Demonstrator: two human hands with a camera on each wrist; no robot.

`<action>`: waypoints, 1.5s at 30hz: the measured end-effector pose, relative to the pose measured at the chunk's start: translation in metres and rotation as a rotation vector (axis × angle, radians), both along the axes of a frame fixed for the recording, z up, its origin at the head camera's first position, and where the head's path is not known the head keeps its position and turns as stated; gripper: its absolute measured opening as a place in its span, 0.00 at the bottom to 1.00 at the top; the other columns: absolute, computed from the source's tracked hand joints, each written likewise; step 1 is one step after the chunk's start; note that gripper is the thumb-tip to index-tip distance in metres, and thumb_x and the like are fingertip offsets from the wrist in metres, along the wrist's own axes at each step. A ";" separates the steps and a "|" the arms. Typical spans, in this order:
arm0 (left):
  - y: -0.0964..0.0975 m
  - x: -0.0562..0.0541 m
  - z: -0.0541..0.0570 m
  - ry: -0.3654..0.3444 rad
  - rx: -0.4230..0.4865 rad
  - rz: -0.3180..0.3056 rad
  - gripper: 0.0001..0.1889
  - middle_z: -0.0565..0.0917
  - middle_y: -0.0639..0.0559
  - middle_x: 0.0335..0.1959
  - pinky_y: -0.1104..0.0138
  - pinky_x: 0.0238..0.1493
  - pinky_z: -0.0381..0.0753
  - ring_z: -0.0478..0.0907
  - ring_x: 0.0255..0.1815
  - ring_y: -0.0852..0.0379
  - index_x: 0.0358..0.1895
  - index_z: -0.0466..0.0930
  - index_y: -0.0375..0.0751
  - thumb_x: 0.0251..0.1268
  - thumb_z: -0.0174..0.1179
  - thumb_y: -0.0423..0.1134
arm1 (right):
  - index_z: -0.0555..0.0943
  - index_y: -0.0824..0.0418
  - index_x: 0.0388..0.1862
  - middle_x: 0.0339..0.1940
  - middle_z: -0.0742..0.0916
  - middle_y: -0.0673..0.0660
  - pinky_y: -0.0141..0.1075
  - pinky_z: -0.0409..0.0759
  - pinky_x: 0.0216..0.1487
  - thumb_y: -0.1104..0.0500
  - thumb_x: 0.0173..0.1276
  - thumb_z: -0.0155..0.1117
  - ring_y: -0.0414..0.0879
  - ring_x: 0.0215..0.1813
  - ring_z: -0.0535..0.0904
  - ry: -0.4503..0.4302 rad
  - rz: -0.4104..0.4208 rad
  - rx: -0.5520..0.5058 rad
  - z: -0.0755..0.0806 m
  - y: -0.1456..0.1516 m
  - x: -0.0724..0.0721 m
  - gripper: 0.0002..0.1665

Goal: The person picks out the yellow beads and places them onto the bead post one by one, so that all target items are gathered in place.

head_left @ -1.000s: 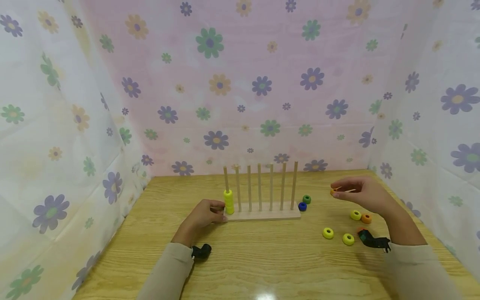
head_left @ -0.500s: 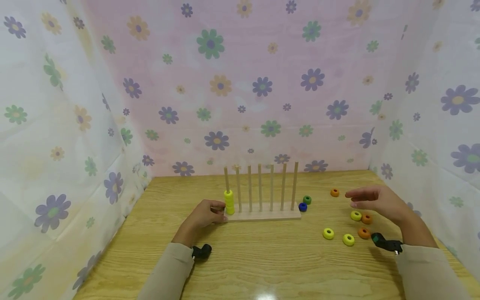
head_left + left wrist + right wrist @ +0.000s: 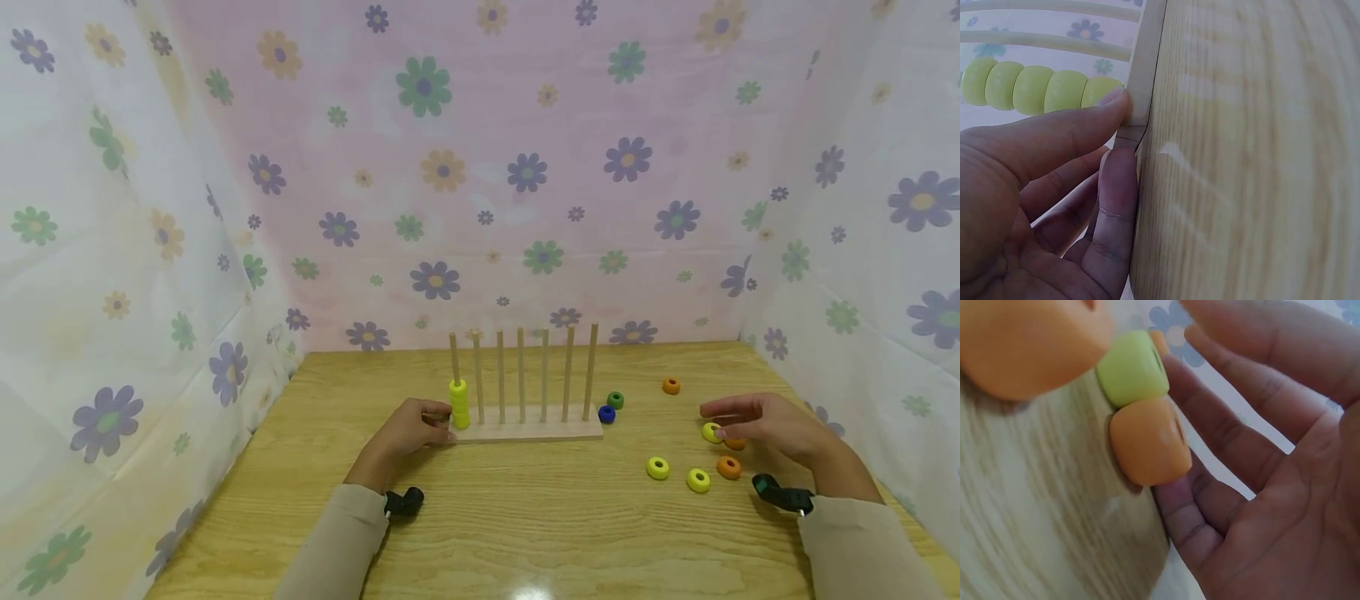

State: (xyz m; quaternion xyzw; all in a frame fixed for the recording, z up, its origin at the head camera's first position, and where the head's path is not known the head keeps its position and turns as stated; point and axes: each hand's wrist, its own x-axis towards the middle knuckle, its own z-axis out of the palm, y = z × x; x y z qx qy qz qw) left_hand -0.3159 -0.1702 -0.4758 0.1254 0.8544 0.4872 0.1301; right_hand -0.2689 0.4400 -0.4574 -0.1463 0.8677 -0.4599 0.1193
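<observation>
A wooden peg stand (image 3: 525, 425) with a row of upright pegs stands mid-table. Several yellow rings (image 3: 459, 405) are stacked on its leftmost peg. My left hand (image 3: 408, 429) holds the base's left end, the thumb beside the lowest yellow ring in the left wrist view. Over at the right, my right hand (image 3: 776, 429) has its fingers spread around a yellow ring (image 3: 1132, 369) and an orange ring (image 3: 1150, 444) that sit side by side on the table. One of its fingertips is partly hidden behind that orange ring. Nothing is gripped in the right hand.
A green ring (image 3: 616, 400) and a blue ring (image 3: 607, 414) lie by the stand's right end. One orange ring (image 3: 671, 386) lies farther back. Nearer are two yellow rings (image 3: 657, 467) and another orange ring (image 3: 729, 467). Flowered cloth (image 3: 480, 183) surrounds the table.
My right hand let go of an orange ring at the back right, then drew right and came down toward the yellow and orange pair. My left hand stayed on the stand.
</observation>
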 end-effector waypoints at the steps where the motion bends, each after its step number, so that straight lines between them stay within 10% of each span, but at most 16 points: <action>1: 0.000 0.000 0.001 0.002 -0.002 -0.003 0.30 0.85 0.46 0.56 0.61 0.47 0.87 0.82 0.50 0.53 0.69 0.79 0.39 0.62 0.75 0.36 | 0.74 0.71 0.72 0.65 0.85 0.61 0.27 0.82 0.52 0.57 0.74 0.68 0.31 0.57 0.83 -0.003 0.001 0.003 -0.002 0.001 0.000 0.33; 22: 0.001 0.002 0.000 0.001 -0.010 0.016 0.31 0.85 0.46 0.58 0.60 0.48 0.87 0.82 0.51 0.53 0.69 0.79 0.40 0.62 0.75 0.37 | 0.78 0.69 0.69 0.60 0.86 0.59 0.31 0.84 0.49 0.60 0.71 0.70 0.37 0.52 0.84 0.006 0.039 0.032 -0.016 0.008 -0.003 0.30; 45: 0.001 0.002 0.001 -0.014 0.015 0.001 0.31 0.85 0.45 0.57 0.60 0.49 0.87 0.83 0.51 0.54 0.69 0.79 0.38 0.62 0.74 0.36 | 0.85 0.61 0.63 0.57 0.88 0.61 0.30 0.83 0.45 0.52 0.65 0.77 0.32 0.47 0.83 0.092 -0.116 0.213 -0.008 -0.005 -0.004 0.29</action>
